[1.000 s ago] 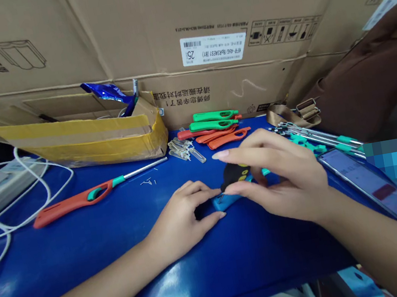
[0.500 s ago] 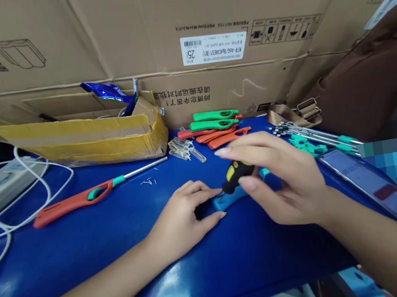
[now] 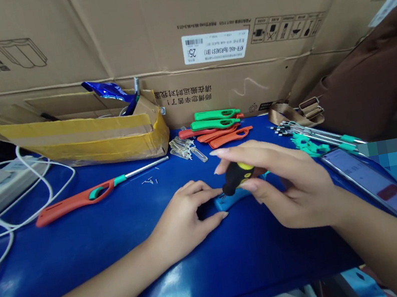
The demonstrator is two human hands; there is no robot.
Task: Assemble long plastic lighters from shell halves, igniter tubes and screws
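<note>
A blue lighter (image 3: 235, 197) lies on the blue tabletop, its end pinched between the thumb and forefinger of my left hand (image 3: 189, 211). My right hand (image 3: 284, 182) grips a short black and yellow screwdriver (image 3: 237, 178), its shaft slanting down to the lighter's left end. The exact contact at the tip is too small to make out. Part of the lighter is hidden behind my right hand. Left of my hands rests a red gas lighter (image 3: 78, 201) with a metal nozzle, and a few small screws (image 3: 149, 181) are scattered near its tip.
Green and orange lighter casings (image 3: 217, 124) are piled at the back beside clear plastic capsules (image 3: 187, 148). A taped cardboard box (image 3: 87, 146) stands back left, near a power strip (image 3: 3, 186) with white cables. Metal nozzle rods (image 3: 317, 131), teal parts (image 3: 308, 145) and a phone (image 3: 375, 185) lie right.
My right hand has turned around the screwdriver handle, its fingers shifted and more yellow showing at the top. My left hand keeps its hold on the blue lighter.
</note>
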